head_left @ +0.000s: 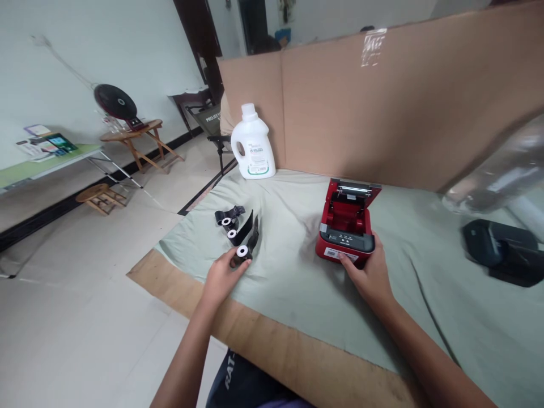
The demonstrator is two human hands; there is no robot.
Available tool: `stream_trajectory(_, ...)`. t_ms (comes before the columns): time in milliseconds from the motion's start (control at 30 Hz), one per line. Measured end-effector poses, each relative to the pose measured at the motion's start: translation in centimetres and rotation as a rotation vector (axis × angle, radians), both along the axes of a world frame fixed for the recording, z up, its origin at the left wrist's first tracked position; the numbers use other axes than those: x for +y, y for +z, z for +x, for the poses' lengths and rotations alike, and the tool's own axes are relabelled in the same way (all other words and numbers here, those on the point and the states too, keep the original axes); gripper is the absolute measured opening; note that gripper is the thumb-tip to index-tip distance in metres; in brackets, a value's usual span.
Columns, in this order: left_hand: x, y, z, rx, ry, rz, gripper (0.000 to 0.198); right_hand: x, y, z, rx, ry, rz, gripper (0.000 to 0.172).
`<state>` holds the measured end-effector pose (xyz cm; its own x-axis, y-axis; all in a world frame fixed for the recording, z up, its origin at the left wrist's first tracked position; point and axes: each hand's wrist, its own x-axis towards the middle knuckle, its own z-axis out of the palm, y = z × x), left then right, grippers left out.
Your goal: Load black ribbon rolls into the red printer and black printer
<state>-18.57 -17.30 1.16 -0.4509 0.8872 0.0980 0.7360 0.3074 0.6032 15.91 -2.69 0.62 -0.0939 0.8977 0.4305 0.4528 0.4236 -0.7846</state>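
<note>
My left hand [224, 276] is closed around the nearest black roll with a white core [242, 251], its loose strip trailing up and away. Just behind it lie two more black rolls [232, 234] with white cores, their dark strips partly unwound. My right hand [374, 275] grips the front right corner of a small red and black printer [346, 235], thumb on the front label. The printer's lid [355, 190] is raised, and its red inner compartment shows no roll.
A white jug [255, 147] stands at the back against a tall cardboard panel [361, 113]. To the right sit a black device [504, 252] and a clear plastic wrapping [493, 170]. A pale green cloth [289, 317] covers the wooden table, whose bare edge [170, 277] runs along the front left.
</note>
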Motion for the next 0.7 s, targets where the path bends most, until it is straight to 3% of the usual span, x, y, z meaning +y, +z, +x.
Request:
stream_trajectory(100, 1.0, 0.7, -0.2, -0.186, -0.049, 0.066, 0.032, -0.1, -0.3, 0.0, -0.002, 0.004, -0.010, 0.086)
stream_trajectory(200, 1.6, 1.8, -0.1, -0.555, -0.049, 0.141, 0.038, -0.1, -0.8, 0.2, -0.024, -0.042, 0.036, 0.090)
stream_trajectory(300, 2.6, 3.6, 0.5, -0.829, -0.073, 0.182, 0.047, -0.2, 0.4, 0.5, -0.064, -0.099, 0.194, 0.089)
stream_trajectory(400, 4.8, 6.2, 1.8, -0.915, -0.234, 0.210, 0.044, -0.4, 4.7, 0.3, -0.094, -0.052, 0.365, 0.053)
stream_trajectory(467, 6.9, 8.2, 3.3, -0.952, -0.356, 0.211, 0.040, -0.5, 8.5, -0.3, -0.069, 0.083, 0.333, 0.021)
stream_trajectory(500, 8.1, 9.2, 4.3, -0.959, -0.414, 0.203, 0.038, -0.5, 10.4, -0.8, -0.042, 0.171, 0.256, 0.015)
stream_trajectory(600, 11.6, 12.2, 7.8, -0.875, -0.578, 0.196, 0.025, 0.0, 15.0, -2.5, -0.029, 0.424, 0.030, 0.019)
stream_trajectory(700, 14.4, 14.1, 11.1, -0.794, -0.647, 0.268, 0.027, 1.1, 16.7, -3.5, -0.121, 0.550, -0.043, 0.026)
